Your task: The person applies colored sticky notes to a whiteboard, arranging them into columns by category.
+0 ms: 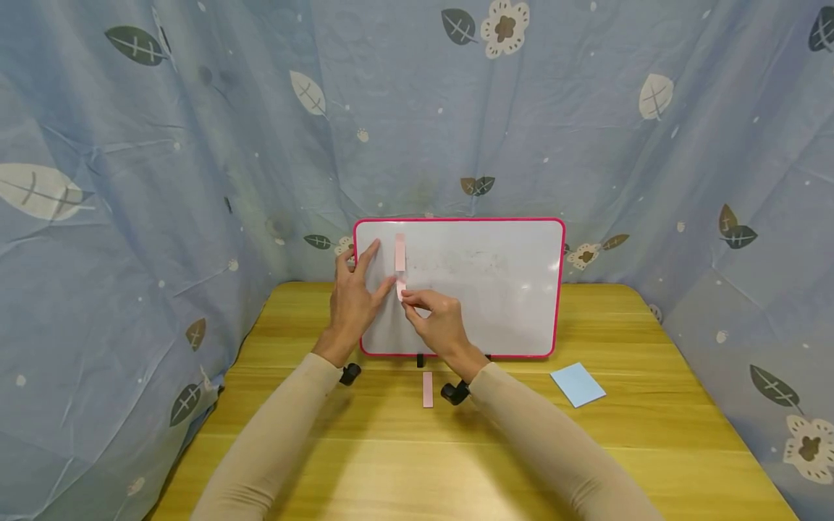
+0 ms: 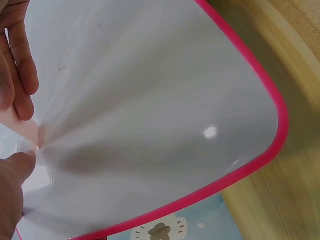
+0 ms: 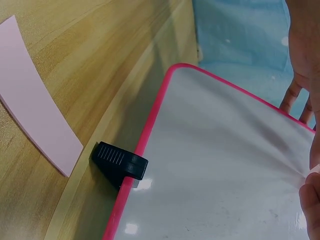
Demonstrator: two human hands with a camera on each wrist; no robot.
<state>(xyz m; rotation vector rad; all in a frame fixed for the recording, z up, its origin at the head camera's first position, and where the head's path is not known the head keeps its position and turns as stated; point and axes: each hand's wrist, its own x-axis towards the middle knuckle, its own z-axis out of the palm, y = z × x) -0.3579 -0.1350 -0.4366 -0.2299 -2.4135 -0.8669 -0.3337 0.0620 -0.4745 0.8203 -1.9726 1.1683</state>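
Observation:
A whiteboard point(image 1: 482, 289) with a pink-red frame stands upright on the table. One pink sticky note strip point(image 1: 400, 252) lies flat on its upper left. Just below, my right hand point(image 1: 439, 322) pinches the lower end of a second pink strip point(image 1: 400, 288) between thumb and fingertips. My left hand point(image 1: 354, 300) spreads its fingers over the board's left edge, its thumb tip right at this strip's upper end. In the left wrist view, the strip point(image 2: 22, 127) bends out from the board between the left thumb point(image 2: 20, 167) and the right fingers.
A pad of narrow pink notes point(image 1: 427, 390) lies on the wooden table point(image 1: 365, 463) before the board, near a black stand foot point(image 3: 120, 162). A square blue note pad point(image 1: 578, 385) sits to the right. Patterned blue curtains point(image 1: 404, 108) hang behind and at both sides.

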